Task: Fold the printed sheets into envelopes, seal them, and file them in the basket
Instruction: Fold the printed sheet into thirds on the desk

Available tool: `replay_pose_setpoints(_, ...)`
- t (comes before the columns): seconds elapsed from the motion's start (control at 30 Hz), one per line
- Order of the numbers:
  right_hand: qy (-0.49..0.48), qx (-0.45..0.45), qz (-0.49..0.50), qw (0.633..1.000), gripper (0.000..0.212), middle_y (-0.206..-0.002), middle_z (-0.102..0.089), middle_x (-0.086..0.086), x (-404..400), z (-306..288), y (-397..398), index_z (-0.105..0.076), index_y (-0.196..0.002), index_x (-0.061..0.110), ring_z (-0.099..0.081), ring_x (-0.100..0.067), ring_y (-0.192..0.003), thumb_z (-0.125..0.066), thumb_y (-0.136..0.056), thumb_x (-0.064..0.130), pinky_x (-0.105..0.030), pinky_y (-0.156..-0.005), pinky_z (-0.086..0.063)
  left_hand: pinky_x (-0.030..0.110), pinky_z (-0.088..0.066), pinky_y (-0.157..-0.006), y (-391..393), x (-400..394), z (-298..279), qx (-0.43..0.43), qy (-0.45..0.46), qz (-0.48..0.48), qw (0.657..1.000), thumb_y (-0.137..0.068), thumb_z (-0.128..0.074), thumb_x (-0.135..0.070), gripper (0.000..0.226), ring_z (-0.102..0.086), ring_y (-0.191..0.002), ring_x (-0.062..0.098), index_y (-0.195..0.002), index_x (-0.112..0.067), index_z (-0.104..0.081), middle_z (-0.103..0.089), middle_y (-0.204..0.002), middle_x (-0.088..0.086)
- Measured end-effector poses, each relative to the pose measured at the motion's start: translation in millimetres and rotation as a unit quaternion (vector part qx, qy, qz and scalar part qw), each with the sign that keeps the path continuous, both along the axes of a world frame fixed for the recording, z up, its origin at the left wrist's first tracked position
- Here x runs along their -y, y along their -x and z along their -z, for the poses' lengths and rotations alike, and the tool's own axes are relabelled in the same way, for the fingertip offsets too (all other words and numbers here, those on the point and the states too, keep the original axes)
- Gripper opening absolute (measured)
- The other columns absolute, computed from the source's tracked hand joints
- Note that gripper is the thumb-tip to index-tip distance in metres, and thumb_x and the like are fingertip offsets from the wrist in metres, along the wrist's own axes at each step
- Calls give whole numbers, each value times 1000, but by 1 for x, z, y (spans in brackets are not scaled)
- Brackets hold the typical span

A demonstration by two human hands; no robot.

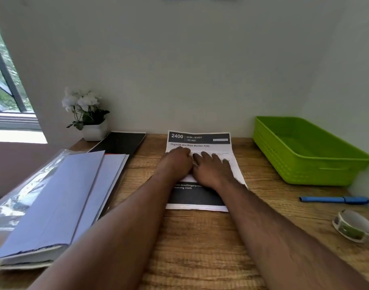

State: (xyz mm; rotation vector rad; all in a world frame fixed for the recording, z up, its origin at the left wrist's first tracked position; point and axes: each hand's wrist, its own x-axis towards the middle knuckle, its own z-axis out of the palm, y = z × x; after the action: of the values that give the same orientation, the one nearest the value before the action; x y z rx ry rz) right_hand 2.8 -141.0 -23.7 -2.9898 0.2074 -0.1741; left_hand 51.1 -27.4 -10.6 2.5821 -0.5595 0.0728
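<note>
A printed sheet (200, 143) with a dark header reading "2400 DESK / STUDY" lies on the wooden desk (200, 237) against the wall. Both hands rest side by side on its middle. My left hand (175, 162) lies knuckles up with its fingertips curled under on the paper. My right hand (210, 168) presses flat with its fingers spread. A stack of pale blue envelopes (60, 197) in a clear wrapper sits at the left. The green plastic basket (304, 151) stands at the back right and looks empty.
A blue marker (334, 199) and a roll of patterned tape (354, 226) lie at the right, in front of the basket. A black folder (120, 142) and a white pot of white flowers (87, 114) stand at the back left. A window is at the far left.
</note>
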Motion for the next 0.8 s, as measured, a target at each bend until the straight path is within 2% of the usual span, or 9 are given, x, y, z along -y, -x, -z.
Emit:
replay_pose_setpoints(0.07,-4,-26,5,1000,64,-158,-21,6,11,-2,-4,-25,-149,31,-20,-24,-144,-23,-93,62,-51,-113,-17,42,-32,-112,-6,-2,4,2,-13,2,1000,-99,-38,-25,41,-45,-132,27,-138,-17,-51,-50,-142,8)
replay_pose_setpoints(0.17,-44,-67,85,993,84,-160,-12,13,36,-5,-8,-18,-151,33,-13,-20,-147,-22,-82,81,-54,-113,-12,44,-27,-115,-13,-4,9,10,-49,-4,999,-98,-38,-32,45,-37,-137,30,-142,-25,-45,-41,-149,11)
replay_pose_setpoints(0.23,-60,-61,130,988,83,-161,-13,10,50,-8,-8,-19,-151,30,-16,-22,-146,-21,-84,79,-60,-112,-12,46,-23,-116,-15,-5,10,6,-56,-31,998,-95,-41,-38,47,-31,-139,36,-141,-28,-45,-35,-151,17)
replay_pose_setpoints(0.4,20,-52,141,988,74,-160,-15,6,42,-5,-1,-18,-151,28,-16,-24,-146,-14,-91,70,-70,-108,7,51,-14,-118,-22,-7,10,-32,-27,-67,997,-90,-49,-44,60,-21,-143,39,-146,-25,-37,-28,-154,22)
replay_pose_setpoints(0.57,42,-49,140,988,72,-161,-13,5,39,-6,1,-16,-152,28,-12,-27,-147,-11,-92,68,-71,-107,7,52,-23,-116,-26,-10,6,-36,56,-72,995,-78,-70,-50,83,-27,-141,37,-148,-29,-30,-37,-149,18)
replay_pose_setpoints(0.63,45,-50,139,988,73,-161,-13,5,39,-5,1,-16,-152,28,-10,-27,-148,-11,-92,68,-71,-107,6,53,-31,-112,-27,-10,6,-44,81,-72,993,-67,-73,-55,94,-37,-137,37,-147,-30,-29,-45,-144,14)
replay_pose_setpoints(0.7,43,-53,136,988,72,-161,-12,5,39,-4,1,-15,-152,28,-8,-27,-148,-11,-92,67,-71,-107,5,53,-35,-109,-28,-11,8,-35,102,-74,991,-60,-74,-55,106,-42,-135,35,-149,-33,-20,-49,-143,10)
replay_pose_setpoints(0.8,41,-52,129,989,71,-161,-11,5,39,-5,0,-15,-152,28,-8,-26,-148,-11,-93,67,-70,-108,3,55,-26,-114,-26,-11,7,-32,115,-85,989,-68,-80,-43,118,-18,-145,40,-152,-34,2,-24,-155,21)
